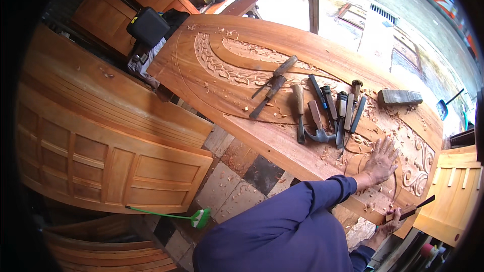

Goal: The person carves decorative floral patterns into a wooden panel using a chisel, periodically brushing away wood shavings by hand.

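Observation:
My left hand (pixel 380 163) lies flat with fingers spread on the carved wooden door panel (pixel 242 118), over its curved outline work. At the panel's near right corner, my right hand (pixel 389 225) is closed round a chisel (pixel 411 211) with a wooden handle, its dark blade pointing up and right. Beyond my left hand lies a group of several chisels (pixel 345 113), with a claw hammer (pixel 319 135) beside them. A light-handled gouge (pixel 299 113) and two crossed chisels (pixel 275 88) rest farther left. Scrolls and leaf carving show at both ends of the panel.
A grey worn block (pixel 400 97) sits near the panel's far edge. Curls of wood shavings lie on panel and floor. Panelled doors (pixel 116 161) lean at left, with a green broom (pixel 199 217) by them. A black case (pixel 148 26) stands at the far left end.

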`<action>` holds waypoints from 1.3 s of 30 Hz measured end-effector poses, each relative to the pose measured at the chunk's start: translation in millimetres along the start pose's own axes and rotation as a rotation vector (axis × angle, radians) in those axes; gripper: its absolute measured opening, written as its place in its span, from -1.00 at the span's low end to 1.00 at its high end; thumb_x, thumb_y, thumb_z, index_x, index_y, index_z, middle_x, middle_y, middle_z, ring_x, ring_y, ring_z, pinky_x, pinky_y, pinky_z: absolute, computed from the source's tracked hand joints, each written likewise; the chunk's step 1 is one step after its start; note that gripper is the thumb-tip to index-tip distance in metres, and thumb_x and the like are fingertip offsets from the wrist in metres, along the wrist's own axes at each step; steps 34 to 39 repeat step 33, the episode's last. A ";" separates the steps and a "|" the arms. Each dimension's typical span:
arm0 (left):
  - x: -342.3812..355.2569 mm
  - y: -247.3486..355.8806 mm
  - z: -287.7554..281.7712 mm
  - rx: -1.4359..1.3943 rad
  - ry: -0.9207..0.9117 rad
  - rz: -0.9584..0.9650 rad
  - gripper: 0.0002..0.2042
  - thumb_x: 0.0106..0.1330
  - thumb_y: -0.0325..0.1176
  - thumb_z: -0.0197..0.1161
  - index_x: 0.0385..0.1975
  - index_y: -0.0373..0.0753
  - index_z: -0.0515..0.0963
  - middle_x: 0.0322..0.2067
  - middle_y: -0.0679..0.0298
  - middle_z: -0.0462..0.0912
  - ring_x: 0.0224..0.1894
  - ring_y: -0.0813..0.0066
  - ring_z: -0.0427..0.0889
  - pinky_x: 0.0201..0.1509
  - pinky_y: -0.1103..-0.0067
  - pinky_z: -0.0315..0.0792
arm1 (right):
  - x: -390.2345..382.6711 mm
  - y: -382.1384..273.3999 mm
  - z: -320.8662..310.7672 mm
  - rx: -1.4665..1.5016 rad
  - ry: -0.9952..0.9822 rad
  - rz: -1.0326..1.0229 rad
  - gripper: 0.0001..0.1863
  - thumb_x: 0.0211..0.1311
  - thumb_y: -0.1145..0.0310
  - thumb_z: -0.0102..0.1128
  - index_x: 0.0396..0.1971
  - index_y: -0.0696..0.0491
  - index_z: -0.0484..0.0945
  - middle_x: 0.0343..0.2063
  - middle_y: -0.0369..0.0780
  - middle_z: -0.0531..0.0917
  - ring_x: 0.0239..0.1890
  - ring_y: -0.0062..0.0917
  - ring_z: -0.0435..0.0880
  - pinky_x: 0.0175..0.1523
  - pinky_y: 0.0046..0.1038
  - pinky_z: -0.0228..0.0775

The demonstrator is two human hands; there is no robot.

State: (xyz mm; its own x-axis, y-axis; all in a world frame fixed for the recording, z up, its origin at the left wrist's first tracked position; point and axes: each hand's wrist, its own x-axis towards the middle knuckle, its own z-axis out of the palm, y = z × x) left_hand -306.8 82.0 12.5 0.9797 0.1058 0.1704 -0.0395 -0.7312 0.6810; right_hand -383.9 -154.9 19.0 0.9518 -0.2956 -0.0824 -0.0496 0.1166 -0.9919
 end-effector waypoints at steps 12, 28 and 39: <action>-0.3 1.0 0.1 0.013 0.021 0.000 -0.33 0.56 0.05 0.03 0.55 -0.23 0.30 0.59 -0.07 0.17 0.70 -0.13 -0.17 0.71 -0.05 -0.41 | 4.1 9.3 -10.4 -0.022 -0.003 0.008 -0.32 0.39 0.39 0.25 0.48 0.16 0.31 -0.34 -0.32 0.52 -0.39 -0.64 0.52 -0.25 -0.56 0.48; -1.9 2.9 -2.8 -0.014 0.023 0.003 -0.34 0.56 0.03 0.02 0.53 -0.24 0.33 0.59 -0.08 0.16 0.70 -0.14 -0.18 0.71 -0.07 -0.46 | 1.2 8.2 -9.1 0.003 -0.011 -0.017 -0.29 0.39 0.37 0.26 0.50 0.14 0.30 -0.33 -0.33 0.50 -0.38 -0.67 0.48 -0.22 -0.58 0.46; -1.5 3.1 -1.3 0.006 0.023 -0.003 -0.34 0.55 0.04 0.04 0.53 -0.24 0.33 0.59 -0.07 0.16 0.70 -0.13 -0.18 0.71 -0.07 -0.45 | -1.2 8.0 -7.9 0.028 -0.016 -0.020 -0.23 0.38 0.35 0.29 0.55 0.14 0.24 -0.31 -0.34 0.50 -0.36 -0.67 0.48 -0.21 -0.59 0.45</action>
